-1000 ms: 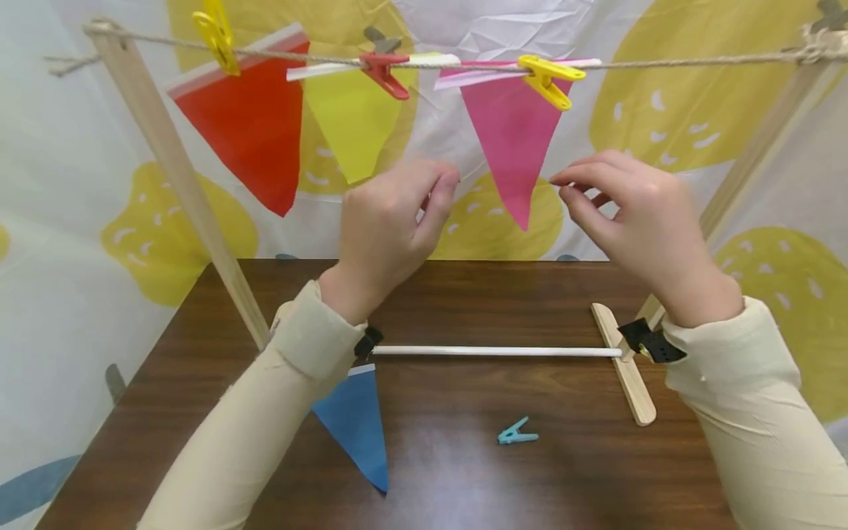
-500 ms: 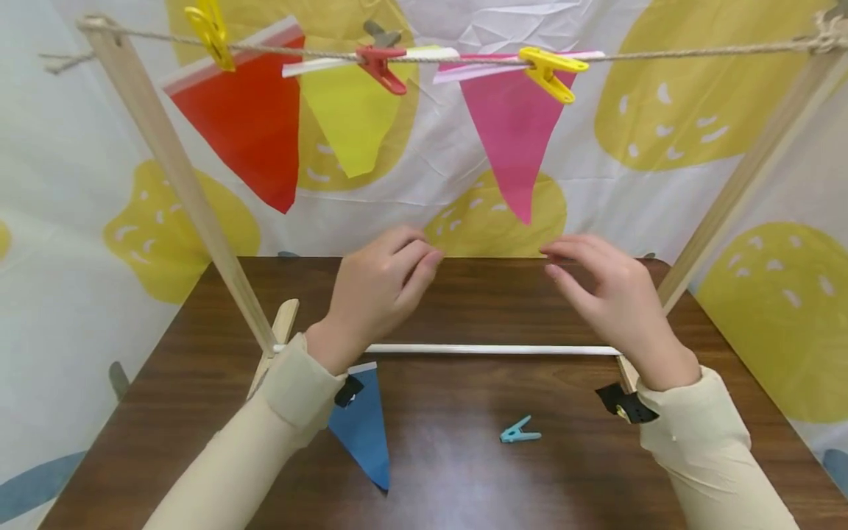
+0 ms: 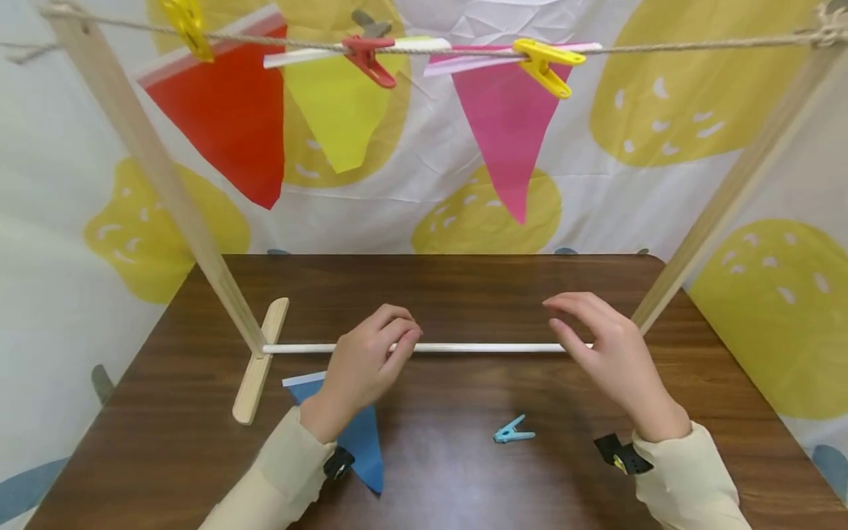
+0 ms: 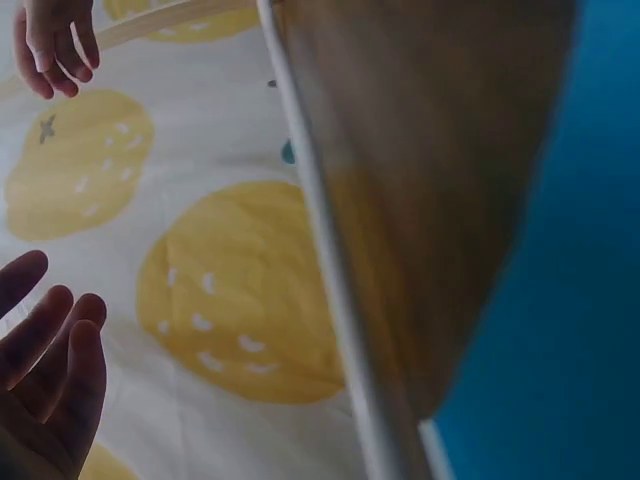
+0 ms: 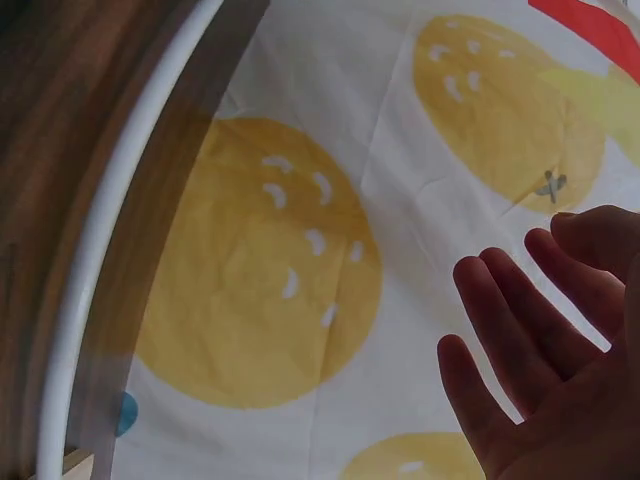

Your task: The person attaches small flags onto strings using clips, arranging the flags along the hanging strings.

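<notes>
My left hand (image 3: 371, 361) hovers over the table with loosely bent fingers and nothing in them. Beneath its wrist lies a blue triangular paper flag (image 3: 363, 449) with a white top strip, partly hidden by the hand and sleeve. To the right, my right hand (image 3: 606, 353) is held above the table, thumb apart from its relaxed fingers, holding nothing. A light blue clothespin (image 3: 513, 430) lies on the table between the two forearms. Fingers of the left hand (image 4: 50, 370) show spread in the left wrist view, and those of the right hand (image 5: 540, 350) in the right wrist view.
Red (image 3: 232, 110), yellow (image 3: 341, 110) and pink (image 3: 503, 125) flags hang from a twine line (image 3: 662, 47) by clothespins. Wooden posts (image 3: 165, 184) hold the line up. A white rod (image 3: 483, 347) runs low between the posts, behind the hands. A lemon-print cloth hangs behind the table.
Both hands have come down from near the hanging flags to low over the table. The left hand now overlaps the blue flag. The flags and the loose clothespin stay in place.
</notes>
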Demonstrator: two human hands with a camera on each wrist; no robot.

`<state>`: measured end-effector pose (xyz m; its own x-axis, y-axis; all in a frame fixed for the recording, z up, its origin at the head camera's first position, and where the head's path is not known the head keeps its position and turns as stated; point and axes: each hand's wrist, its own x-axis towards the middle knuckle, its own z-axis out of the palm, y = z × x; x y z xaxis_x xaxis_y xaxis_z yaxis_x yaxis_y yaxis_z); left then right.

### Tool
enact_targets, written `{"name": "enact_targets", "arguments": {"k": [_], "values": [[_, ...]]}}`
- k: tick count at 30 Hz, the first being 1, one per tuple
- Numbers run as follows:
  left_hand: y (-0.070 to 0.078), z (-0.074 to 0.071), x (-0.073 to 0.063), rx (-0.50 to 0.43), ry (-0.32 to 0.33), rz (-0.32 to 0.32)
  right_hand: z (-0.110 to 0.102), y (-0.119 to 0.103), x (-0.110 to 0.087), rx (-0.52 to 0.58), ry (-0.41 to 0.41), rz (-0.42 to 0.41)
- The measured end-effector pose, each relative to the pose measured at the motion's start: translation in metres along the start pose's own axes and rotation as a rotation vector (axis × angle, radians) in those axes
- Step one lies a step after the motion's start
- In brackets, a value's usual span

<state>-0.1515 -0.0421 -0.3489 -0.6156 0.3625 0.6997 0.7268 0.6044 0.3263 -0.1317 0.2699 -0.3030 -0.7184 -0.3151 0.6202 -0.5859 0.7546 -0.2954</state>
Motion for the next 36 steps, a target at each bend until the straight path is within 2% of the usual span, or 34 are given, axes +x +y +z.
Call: {"name": "enact_targets", "arguments": {"k": [3, 10, 15, 17, 21, 25, 29, 32, 36], "values": [[-0.002, 0.001, -0.016, -0.027, -0.032, -0.052, 0.010, 0.001, -0.007, 0.005, -0.025, 0.013], [-0.013, 0.003, -0.048, -0.068, -0.146, -0.233, 0.028, 0.007, -0.026, -0.008, -0.061, 0.036], [-0.024, -0.002, -0.060, -0.070, -0.168, -0.317, 0.037, 0.012, -0.040, 0.010, -0.052, 0.076], [-0.030, -0.007, -0.062, -0.098, -0.179, -0.349, 0.040, 0.013, -0.045, 0.043, -0.061, 0.104], [-0.046, -0.021, -0.063, -0.232, -0.176, -0.469, 0.046, 0.017, -0.054, 0.180, -0.101, 0.222], [-0.060, -0.034, -0.065, -0.381, -0.136, -0.612, 0.050, 0.024, -0.062, 0.346, -0.130, 0.358], [-0.071, -0.042, -0.071, -0.462, -0.142, -0.692, 0.055, 0.033, -0.066, 0.468, -0.167, 0.416], [-0.076, -0.045, -0.077, -0.549, -0.146, -0.732, 0.059, 0.038, -0.069, 0.492, -0.203, 0.445], [-0.083, -0.046, -0.092, -0.853, -0.115, -0.741, 0.064, 0.039, -0.073, 0.441, -0.294, 0.504]]}}
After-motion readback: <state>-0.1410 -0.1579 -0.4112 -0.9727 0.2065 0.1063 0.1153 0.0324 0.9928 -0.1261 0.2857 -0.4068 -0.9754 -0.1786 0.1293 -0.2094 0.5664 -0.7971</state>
